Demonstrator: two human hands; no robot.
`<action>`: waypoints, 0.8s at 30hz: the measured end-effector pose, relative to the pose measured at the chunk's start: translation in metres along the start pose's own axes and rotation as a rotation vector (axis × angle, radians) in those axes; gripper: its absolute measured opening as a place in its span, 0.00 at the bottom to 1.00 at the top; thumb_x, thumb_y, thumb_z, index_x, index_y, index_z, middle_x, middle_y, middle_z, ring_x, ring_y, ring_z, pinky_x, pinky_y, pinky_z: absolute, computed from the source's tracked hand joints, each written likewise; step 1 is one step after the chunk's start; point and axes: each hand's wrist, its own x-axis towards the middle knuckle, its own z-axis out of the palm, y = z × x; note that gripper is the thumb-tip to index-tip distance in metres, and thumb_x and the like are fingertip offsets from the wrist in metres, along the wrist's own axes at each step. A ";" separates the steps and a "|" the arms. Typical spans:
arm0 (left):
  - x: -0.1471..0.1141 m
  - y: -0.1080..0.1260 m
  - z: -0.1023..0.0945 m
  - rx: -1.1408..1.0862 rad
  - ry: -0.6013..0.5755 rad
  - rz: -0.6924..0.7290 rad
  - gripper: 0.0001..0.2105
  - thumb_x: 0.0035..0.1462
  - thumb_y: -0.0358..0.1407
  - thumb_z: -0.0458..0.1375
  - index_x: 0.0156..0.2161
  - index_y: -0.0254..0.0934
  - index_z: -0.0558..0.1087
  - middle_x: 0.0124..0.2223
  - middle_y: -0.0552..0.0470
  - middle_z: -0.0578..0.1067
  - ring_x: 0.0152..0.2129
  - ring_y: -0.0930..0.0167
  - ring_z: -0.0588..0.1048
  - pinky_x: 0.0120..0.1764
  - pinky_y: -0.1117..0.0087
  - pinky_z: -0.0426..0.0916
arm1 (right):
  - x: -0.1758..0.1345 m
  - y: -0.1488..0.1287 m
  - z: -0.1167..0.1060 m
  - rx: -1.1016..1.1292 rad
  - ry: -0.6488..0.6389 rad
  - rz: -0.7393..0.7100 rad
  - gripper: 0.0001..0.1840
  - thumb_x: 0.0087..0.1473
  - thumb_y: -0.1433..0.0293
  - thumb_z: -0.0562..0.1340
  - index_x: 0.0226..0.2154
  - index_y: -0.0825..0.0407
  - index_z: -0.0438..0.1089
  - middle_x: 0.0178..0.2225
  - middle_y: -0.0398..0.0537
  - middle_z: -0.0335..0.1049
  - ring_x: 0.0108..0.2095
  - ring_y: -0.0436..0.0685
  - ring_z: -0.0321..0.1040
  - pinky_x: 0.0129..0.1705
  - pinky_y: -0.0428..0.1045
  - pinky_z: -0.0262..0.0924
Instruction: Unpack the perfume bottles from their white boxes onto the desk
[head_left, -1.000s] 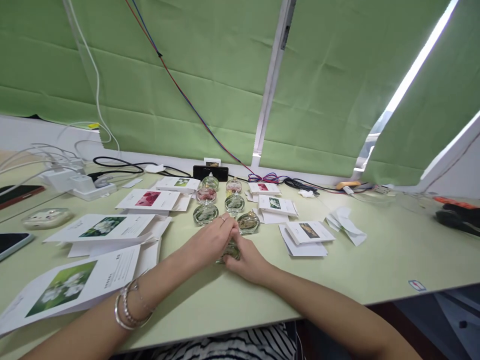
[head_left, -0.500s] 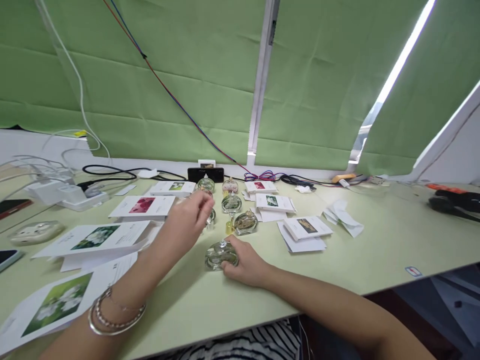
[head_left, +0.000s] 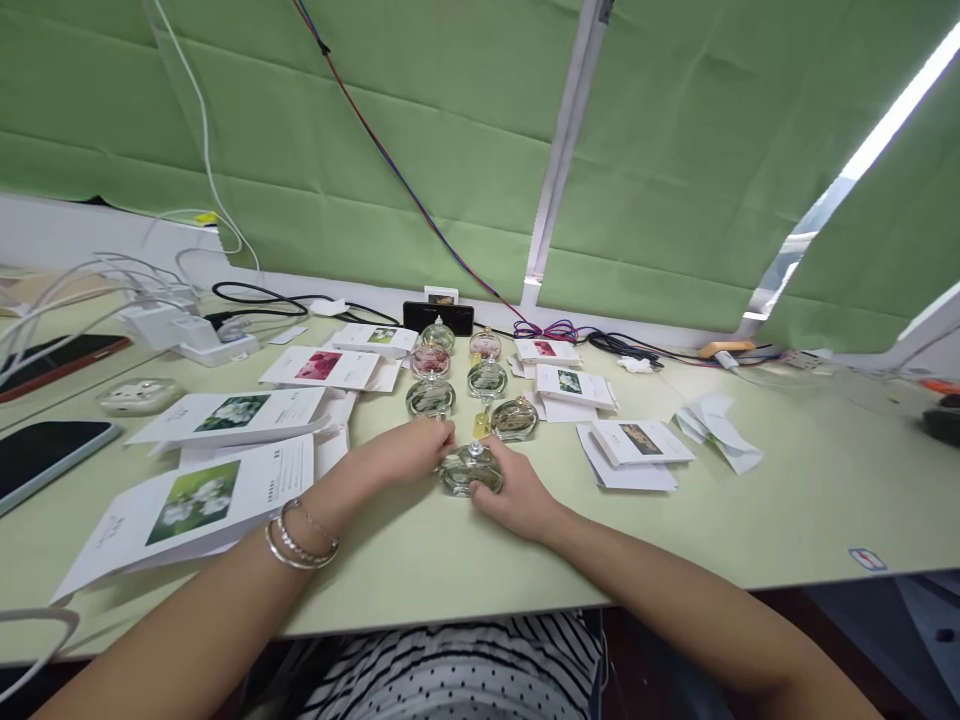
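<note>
My right hand (head_left: 521,492) is wrapped around the right side of a clear glass perfume bottle (head_left: 456,476) near the front of the table. Beside that bottle's left edge is my left hand (head_left: 411,449), its fingers curled together; whatever may be in them is hidden. Just beyond my left hand stands a greenish perfume bottle (head_left: 430,399). A dark-patterned bottle (head_left: 513,421) and a small yellow cap (head_left: 481,425) are behind my right hand. Farther back are a green bottle (head_left: 487,379) and two pink ones, one on the left (head_left: 430,360) and one on the right (head_left: 485,346).
Flattened white cartons with flower pictures (head_left: 225,412) lie along the left, and more (head_left: 641,441) on the right. A dark phone (head_left: 457,319) leans at the back. Crumpled paper (head_left: 720,432), a power strip (head_left: 214,347) and cables (head_left: 619,346) are also on the table.
My left hand has come down and over to the left side of the bottle in my right hand. My right hand keeps its hold. The camera view has tilted downward.
</note>
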 end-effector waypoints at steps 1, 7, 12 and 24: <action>0.000 0.000 0.000 0.013 -0.005 0.006 0.06 0.52 0.27 0.47 0.28 0.36 0.65 0.30 0.47 0.73 0.25 0.68 0.69 0.26 0.70 0.57 | 0.000 0.000 0.000 0.001 0.001 0.001 0.10 0.42 0.71 0.56 0.33 0.50 0.59 0.27 0.42 0.63 0.29 0.53 0.60 0.34 0.48 0.57; 0.000 0.009 -0.007 0.007 0.002 -0.017 0.16 0.63 0.37 0.38 0.30 0.36 0.64 0.29 0.45 0.72 0.25 0.67 0.70 0.28 0.68 0.60 | 0.000 0.001 0.000 0.011 0.004 -0.003 0.11 0.42 0.71 0.56 0.34 0.51 0.59 0.27 0.42 0.62 0.28 0.52 0.59 0.32 0.47 0.56; -0.004 0.016 -0.015 -0.041 -0.010 -0.053 0.16 0.64 0.37 0.37 0.31 0.36 0.64 0.24 0.48 0.70 0.21 0.68 0.69 0.27 0.69 0.59 | 0.000 0.000 0.000 0.016 0.006 -0.014 0.12 0.42 0.72 0.56 0.34 0.51 0.59 0.28 0.42 0.63 0.29 0.52 0.60 0.33 0.48 0.56; -0.015 0.039 -0.032 0.140 0.191 -0.194 0.12 0.63 0.32 0.39 0.37 0.35 0.65 0.33 0.44 0.73 0.28 0.65 0.72 0.27 0.68 0.58 | -0.001 0.000 0.001 0.016 0.002 0.001 0.12 0.42 0.72 0.57 0.34 0.51 0.59 0.28 0.42 0.64 0.29 0.52 0.61 0.34 0.48 0.58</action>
